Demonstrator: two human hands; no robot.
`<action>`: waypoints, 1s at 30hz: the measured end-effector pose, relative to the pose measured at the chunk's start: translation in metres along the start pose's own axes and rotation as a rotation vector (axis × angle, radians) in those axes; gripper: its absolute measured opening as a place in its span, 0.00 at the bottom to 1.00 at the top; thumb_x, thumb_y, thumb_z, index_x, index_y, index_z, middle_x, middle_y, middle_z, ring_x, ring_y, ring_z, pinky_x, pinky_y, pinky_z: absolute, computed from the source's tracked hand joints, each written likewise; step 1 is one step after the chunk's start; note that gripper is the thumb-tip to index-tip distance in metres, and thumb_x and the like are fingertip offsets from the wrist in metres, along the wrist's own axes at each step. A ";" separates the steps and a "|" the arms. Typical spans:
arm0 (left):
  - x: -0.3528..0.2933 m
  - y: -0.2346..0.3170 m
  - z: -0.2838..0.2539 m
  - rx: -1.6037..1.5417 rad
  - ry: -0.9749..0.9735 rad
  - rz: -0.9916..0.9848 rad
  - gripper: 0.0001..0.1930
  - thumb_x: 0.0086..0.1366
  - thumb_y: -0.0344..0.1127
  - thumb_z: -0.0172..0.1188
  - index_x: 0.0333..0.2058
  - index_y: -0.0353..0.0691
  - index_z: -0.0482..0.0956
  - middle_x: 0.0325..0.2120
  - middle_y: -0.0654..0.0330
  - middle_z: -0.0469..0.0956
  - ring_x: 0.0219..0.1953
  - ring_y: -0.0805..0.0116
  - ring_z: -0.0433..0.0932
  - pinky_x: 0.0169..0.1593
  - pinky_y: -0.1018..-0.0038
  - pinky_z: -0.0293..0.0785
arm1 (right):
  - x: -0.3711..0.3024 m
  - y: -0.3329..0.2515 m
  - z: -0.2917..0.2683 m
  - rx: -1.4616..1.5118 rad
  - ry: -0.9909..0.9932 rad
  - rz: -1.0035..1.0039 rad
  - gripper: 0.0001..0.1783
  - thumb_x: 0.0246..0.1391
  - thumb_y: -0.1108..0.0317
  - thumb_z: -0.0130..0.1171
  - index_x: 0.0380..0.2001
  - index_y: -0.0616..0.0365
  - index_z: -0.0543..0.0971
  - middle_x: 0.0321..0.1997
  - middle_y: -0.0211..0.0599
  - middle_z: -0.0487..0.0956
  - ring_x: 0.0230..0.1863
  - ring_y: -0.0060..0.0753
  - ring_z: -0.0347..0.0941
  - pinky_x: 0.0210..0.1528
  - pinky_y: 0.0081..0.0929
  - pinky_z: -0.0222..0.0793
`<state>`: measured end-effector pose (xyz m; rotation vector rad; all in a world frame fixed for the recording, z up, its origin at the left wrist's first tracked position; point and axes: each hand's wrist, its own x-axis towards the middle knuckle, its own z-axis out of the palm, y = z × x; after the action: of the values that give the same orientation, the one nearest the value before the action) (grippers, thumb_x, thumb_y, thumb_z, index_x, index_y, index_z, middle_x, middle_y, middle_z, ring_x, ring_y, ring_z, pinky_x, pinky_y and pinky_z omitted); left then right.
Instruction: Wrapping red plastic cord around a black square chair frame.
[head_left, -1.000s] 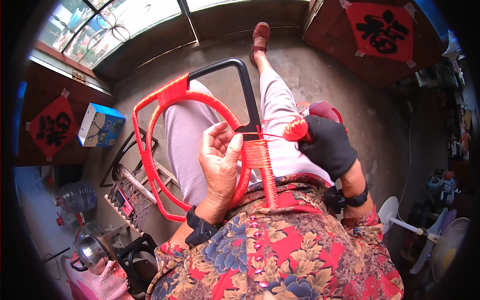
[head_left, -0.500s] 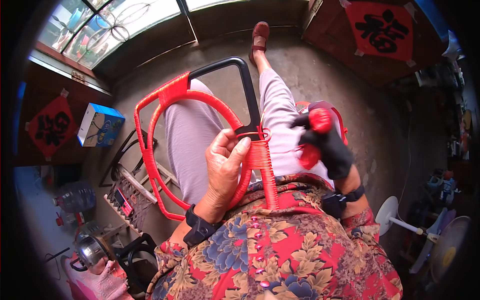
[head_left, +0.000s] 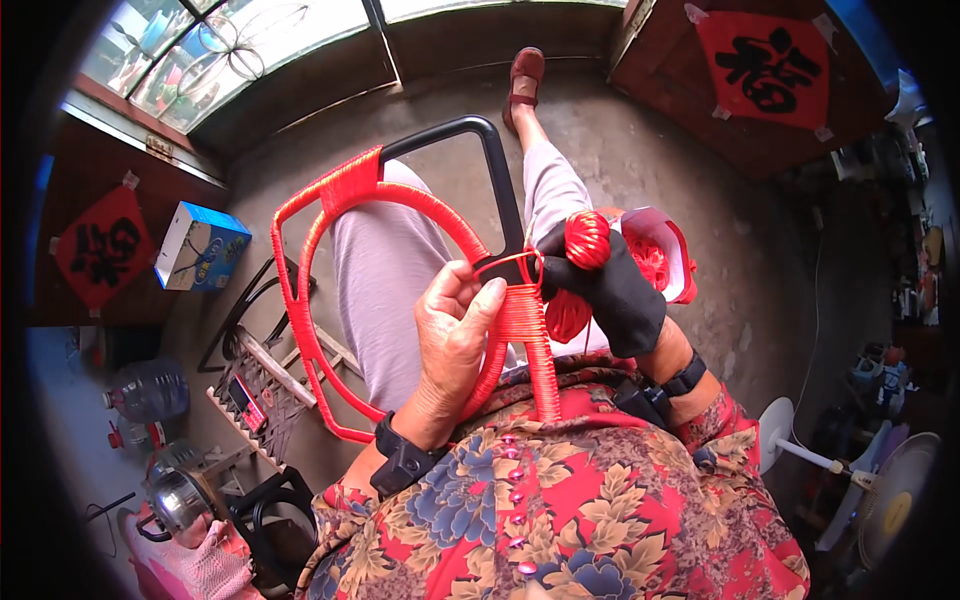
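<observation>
Across my lap lies a black metal frame (head_left: 492,170), with a round ring inside it. Glossy red cord (head_left: 350,182) is wound tightly round much of the frame and the ring. My left hand (head_left: 455,325) pinches the wrapped crossbar near the bare black bar, thumb on the cord. A loose loop of cord (head_left: 537,262) stands up there. In a black glove, my right hand (head_left: 625,295) is closed round a hank of red cord (head_left: 587,240), whose two bulging ends show above and below the fingers. It is right beside the frame, its fingertips near the loop.
A white-lined bag (head_left: 680,255) holding red cord is beside my right leg. On the left are a blue box (head_left: 203,247), a wooden rack (head_left: 265,385), a water jug (head_left: 150,390) and a metal pot (head_left: 185,505). A white fan (head_left: 895,500) stands at the right.
My right hand has moved left with the hank of cord, from over my right thigh to the frame's edge. The left hand keeps its pinch at the same place.
</observation>
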<state>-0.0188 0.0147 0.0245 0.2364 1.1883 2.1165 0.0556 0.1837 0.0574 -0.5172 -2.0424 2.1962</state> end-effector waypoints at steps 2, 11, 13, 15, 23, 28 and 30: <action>0.000 -0.003 -0.001 -0.012 -0.005 -0.024 0.08 0.65 0.27 0.57 0.41 0.32 0.72 0.36 0.59 0.79 0.38 0.77 0.77 0.44 0.80 0.74 | 0.000 0.003 -0.003 -0.003 -0.002 -0.029 0.07 0.51 0.72 0.64 0.33 0.63 0.79 0.28 0.33 0.80 0.32 0.22 0.77 0.35 0.21 0.74; 0.000 -0.002 -0.001 0.015 -0.004 -0.016 0.08 0.65 0.27 0.56 0.41 0.32 0.72 0.36 0.59 0.79 0.39 0.76 0.78 0.45 0.80 0.75 | -0.021 0.004 -0.020 -0.112 0.048 0.001 0.08 0.45 0.74 0.68 0.30 0.61 0.79 0.28 0.30 0.79 0.33 0.20 0.74 0.38 0.22 0.72; 0.001 -0.001 -0.001 0.011 -0.006 -0.020 0.08 0.65 0.27 0.56 0.42 0.32 0.72 0.36 0.59 0.79 0.38 0.76 0.78 0.45 0.79 0.75 | -0.027 0.008 -0.026 -0.186 0.047 -0.004 0.05 0.49 0.73 0.62 0.29 0.62 0.77 0.27 0.29 0.75 0.29 0.18 0.69 0.34 0.21 0.67; 0.001 -0.001 -0.001 0.007 -0.010 -0.026 0.08 0.65 0.27 0.56 0.42 0.32 0.72 0.37 0.58 0.79 0.38 0.76 0.78 0.45 0.79 0.75 | -0.032 0.013 -0.031 -0.223 0.034 0.037 0.06 0.50 0.73 0.61 0.30 0.63 0.77 0.26 0.29 0.75 0.29 0.18 0.69 0.34 0.21 0.67; 0.002 -0.003 -0.002 -0.037 -0.028 -0.044 0.08 0.65 0.27 0.56 0.42 0.32 0.72 0.36 0.57 0.80 0.36 0.76 0.79 0.43 0.80 0.75 | -0.023 0.012 -0.023 -0.069 0.068 0.142 0.10 0.51 0.73 0.62 0.37 0.64 0.77 0.28 0.31 0.78 0.25 0.20 0.74 0.30 0.20 0.71; 0.002 -0.002 0.000 -0.035 -0.017 -0.048 0.09 0.65 0.26 0.56 0.42 0.31 0.71 0.36 0.56 0.80 0.37 0.75 0.79 0.44 0.79 0.76 | -0.011 -0.006 -0.007 -0.203 0.223 -0.170 0.10 0.49 0.71 0.65 0.35 0.61 0.79 0.28 0.35 0.80 0.26 0.25 0.76 0.32 0.24 0.72; 0.002 0.001 0.004 -0.035 -0.010 -0.048 0.09 0.64 0.26 0.56 0.43 0.31 0.71 0.37 0.56 0.80 0.38 0.75 0.79 0.45 0.79 0.76 | -0.009 -0.010 0.003 -0.491 0.123 -0.332 0.09 0.46 0.68 0.67 0.31 0.57 0.79 0.27 0.39 0.80 0.28 0.33 0.78 0.32 0.27 0.71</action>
<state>-0.0191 0.0180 0.0271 0.2001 1.1393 2.0906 0.0613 0.1794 0.0688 -0.3082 -2.3909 1.4471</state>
